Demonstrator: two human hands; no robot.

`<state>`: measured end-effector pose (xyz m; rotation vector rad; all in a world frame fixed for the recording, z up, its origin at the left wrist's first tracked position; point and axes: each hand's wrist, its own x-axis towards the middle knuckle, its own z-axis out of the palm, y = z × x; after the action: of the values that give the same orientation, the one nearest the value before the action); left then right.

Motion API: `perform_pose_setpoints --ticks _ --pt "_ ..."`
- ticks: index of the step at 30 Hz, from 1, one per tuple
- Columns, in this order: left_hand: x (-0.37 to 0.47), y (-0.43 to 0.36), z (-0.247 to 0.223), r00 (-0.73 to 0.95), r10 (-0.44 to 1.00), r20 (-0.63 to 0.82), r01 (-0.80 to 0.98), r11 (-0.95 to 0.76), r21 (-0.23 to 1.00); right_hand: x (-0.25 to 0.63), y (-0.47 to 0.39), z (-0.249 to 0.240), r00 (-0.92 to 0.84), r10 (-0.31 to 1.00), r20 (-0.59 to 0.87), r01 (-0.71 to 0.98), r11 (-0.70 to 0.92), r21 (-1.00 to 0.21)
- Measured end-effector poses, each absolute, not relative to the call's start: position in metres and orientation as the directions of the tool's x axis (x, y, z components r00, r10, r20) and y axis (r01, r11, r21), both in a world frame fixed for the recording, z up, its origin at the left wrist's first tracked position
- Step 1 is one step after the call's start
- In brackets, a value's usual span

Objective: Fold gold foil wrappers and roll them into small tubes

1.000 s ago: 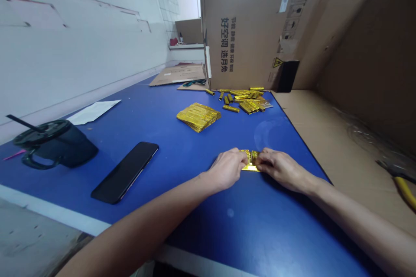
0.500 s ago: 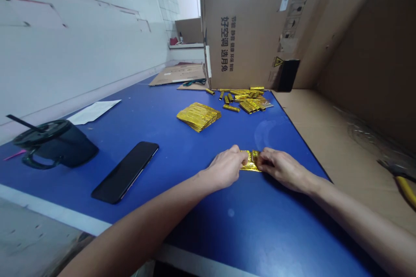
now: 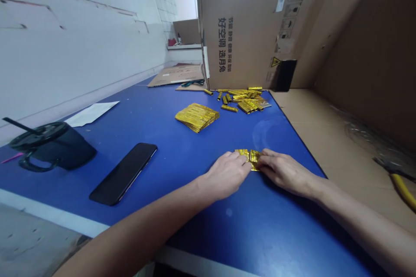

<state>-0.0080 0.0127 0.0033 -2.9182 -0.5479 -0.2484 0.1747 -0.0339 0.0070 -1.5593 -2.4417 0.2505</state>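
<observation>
Flat on the blue table [image 3: 201,160] lies a shiny gold foil sheet [image 3: 242,152], with a fold line or seam down its middle. My left hand [image 3: 227,173] rests at its left side, fingers bent and pressed together on the lower edge. From the right, my right hand [image 3: 281,168] pinches the foil's right part, thumb and fingertips closed on it. The fingers cover much of the foil. Farther back sits a stack of gold foil sheets [image 3: 197,117]. Behind it to the right is a pile of small rolled gold foil pieces [image 3: 248,104].
On the left are a black phone [image 3: 124,174], a dark lidded mug with a straw [image 3: 53,145] and a white paper [image 3: 92,114]. A large cardboard box [image 3: 250,30] stands at the back. Yellow-handled pliers [image 3: 403,190] lie on cardboard at right.
My left hand has slid toward the near edge of the foil, uncovering its upper left part. The right hand stays almost in place on the foil. The view has shifted slightly.
</observation>
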Motion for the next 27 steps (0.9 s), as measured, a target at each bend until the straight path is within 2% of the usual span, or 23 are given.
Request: perform_pose_setpoints --ticks 5,9,19,22,27 --pt "-0.007 0.011 0.003 0.909 0.392 0.142 0.408 -0.906 -0.114 0.174 -0.037 0.011 -0.427 0.898 0.104 0.881 0.44 -0.173" --pt "-0.006 0.009 0.004 0.905 0.408 0.121 0.421 -0.9 -0.112 0.172 -0.037 0.009 -0.425 0.897 0.122 0.882 0.44 -0.167" --pt "-0.005 0.013 -0.002 0.877 0.44 0.193 0.46 -0.885 -0.071 0.168 -0.038 0.0 -0.438 0.879 0.188 0.89 0.453 -0.045" --pt "-0.006 0.014 -0.002 0.875 0.444 0.194 0.457 -0.889 -0.026 0.166 -0.038 0.0 -0.42 0.884 0.206 0.898 0.437 -0.048" --pt "-0.006 0.011 -0.004 0.85 0.494 0.186 0.489 -0.869 0.072 0.165 -0.039 -0.002 -0.406 0.887 0.22 0.886 0.441 -0.144"
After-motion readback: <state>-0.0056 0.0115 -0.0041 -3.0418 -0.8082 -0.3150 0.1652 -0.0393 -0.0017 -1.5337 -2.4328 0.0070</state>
